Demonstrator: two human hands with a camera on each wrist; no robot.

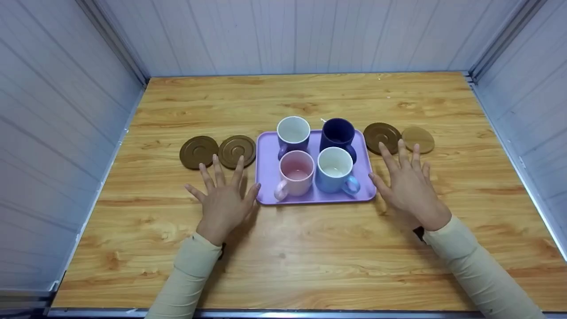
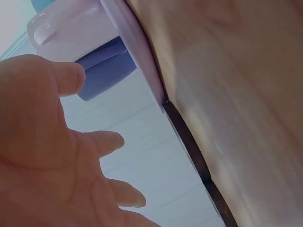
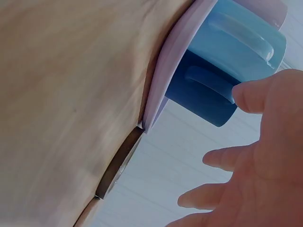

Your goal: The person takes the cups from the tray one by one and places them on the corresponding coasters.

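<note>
On a purple tray (image 1: 267, 166) stand a pink mug (image 1: 296, 181), a light blue mug (image 1: 330, 179), a dark blue mug (image 1: 334, 141) and a purple-blue mug with a white inside (image 1: 293, 133). My left hand (image 1: 225, 206) is spread above the table by the tray's left side, holding nothing. Its palm (image 2: 38, 156) shows in the left wrist view. To the tray's right, my right hand (image 1: 409, 188) is spread too, with nothing in it. Two brown coasters (image 1: 198, 153) lie left of the tray; at the right lie a brown coaster (image 1: 382, 135) and a lighter tan one (image 1: 418, 139).
The wooden table (image 1: 283, 266) is enclosed by pale panel walls (image 1: 274, 35) at the back and both sides. A metal edge (image 1: 283, 313) runs along its front. In the right wrist view, the tray's rim (image 3: 165, 71) nearly meets a coaster's edge (image 3: 118, 163).
</note>
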